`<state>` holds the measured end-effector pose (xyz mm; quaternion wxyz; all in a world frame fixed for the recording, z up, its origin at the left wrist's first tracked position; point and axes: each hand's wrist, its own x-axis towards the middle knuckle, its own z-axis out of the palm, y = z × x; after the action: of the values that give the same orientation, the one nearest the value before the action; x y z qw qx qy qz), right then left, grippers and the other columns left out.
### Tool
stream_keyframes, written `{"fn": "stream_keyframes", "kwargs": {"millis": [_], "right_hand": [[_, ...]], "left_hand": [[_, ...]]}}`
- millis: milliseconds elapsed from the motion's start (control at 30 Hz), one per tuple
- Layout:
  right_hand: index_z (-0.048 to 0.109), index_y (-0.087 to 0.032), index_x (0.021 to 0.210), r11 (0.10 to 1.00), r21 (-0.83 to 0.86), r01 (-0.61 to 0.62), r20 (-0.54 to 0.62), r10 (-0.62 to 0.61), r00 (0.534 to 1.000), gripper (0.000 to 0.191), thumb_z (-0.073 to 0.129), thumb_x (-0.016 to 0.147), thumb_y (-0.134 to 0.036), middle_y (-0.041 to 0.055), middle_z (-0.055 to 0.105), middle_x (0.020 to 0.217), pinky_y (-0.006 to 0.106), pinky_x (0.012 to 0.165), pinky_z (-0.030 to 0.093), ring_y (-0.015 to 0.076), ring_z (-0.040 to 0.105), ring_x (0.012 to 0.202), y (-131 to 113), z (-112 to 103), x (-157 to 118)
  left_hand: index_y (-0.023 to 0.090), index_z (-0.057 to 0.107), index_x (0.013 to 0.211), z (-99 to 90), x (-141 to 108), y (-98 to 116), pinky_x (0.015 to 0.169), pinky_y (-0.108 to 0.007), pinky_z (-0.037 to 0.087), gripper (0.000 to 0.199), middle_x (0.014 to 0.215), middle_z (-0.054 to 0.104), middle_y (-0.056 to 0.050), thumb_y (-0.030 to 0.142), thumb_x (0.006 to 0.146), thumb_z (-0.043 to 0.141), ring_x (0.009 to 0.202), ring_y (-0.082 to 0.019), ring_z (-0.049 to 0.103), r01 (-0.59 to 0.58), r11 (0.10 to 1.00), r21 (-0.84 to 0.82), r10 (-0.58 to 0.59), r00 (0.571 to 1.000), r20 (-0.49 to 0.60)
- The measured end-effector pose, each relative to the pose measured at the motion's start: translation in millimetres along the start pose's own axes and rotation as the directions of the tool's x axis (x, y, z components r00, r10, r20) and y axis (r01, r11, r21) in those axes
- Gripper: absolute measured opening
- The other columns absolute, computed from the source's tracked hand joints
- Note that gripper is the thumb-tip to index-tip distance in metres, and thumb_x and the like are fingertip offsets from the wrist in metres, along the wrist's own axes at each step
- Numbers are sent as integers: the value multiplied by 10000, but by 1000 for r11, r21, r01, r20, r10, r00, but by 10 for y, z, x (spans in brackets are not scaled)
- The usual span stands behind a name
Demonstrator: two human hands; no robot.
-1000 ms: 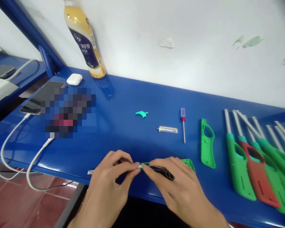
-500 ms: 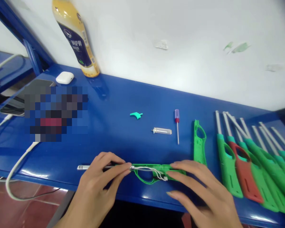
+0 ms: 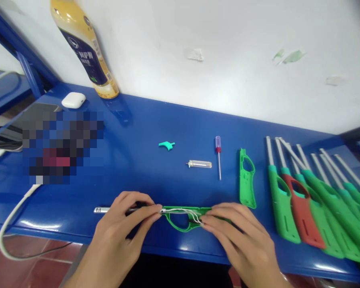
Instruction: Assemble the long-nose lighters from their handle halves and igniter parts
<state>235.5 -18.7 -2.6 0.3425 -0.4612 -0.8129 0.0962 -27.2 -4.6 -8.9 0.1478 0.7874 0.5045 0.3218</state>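
Note:
A green half shell of a lighter [image 3: 180, 229] lies near the table's front edge, with white wires [image 3: 183, 210] running along it. My left hand [image 3: 129, 228] pinches the metal tube [image 3: 101, 210] where it meets the shell. The fingers of my right hand [image 3: 240, 232] are closed at the wires' right end and over the shell's handle; the tips hide what they grip. Beyond the hands lie a teal trigger [image 3: 167, 145], a clear fuel tank [image 3: 199, 164] and a screwdriver [image 3: 218, 156]. The other green half shell [image 3: 247, 184] rests to the right.
Several green lighters and a red one [image 3: 306, 212] lie on the right of the blue table [image 3: 144, 136]. A yellow bottle [image 3: 87, 52] stands by the wall at the back left, near a white case [image 3: 73, 100], a phone, a white cable [image 3: 6, 224] and a blurred patch.
My right hand has moved left and its fingers have closed at the wire ends. My left hand keeps its pinch. The whole view has shifted slightly.

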Motion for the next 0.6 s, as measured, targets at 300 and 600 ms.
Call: {"fn": "stream_keyframes", "kwargs": {"millis": [300,600], "right_hand": [[764,-213,1017,999,-27,47,-43,-48,998,193,601,988,-115,18,767,920,323,798,594,172,707,918,17,7,-41],[759,-206,1071,998,-60,25,-41,-27,999,149,650,974,-174,33,751,919,326,773,584,179,693,881,-6,49,-46]], "left_hand": [[267,665,1234,-86,424,-83,912,-390,546,238,1184,637,-54,265,1029,543,1078,-224,612,-71,983,169,64,997,48],[146,727,1155,192,1341,-487,891,-400,569,273,1070,704,-95,140,984,514,974,-245,683,-101,958,269,62,987,150]]}}
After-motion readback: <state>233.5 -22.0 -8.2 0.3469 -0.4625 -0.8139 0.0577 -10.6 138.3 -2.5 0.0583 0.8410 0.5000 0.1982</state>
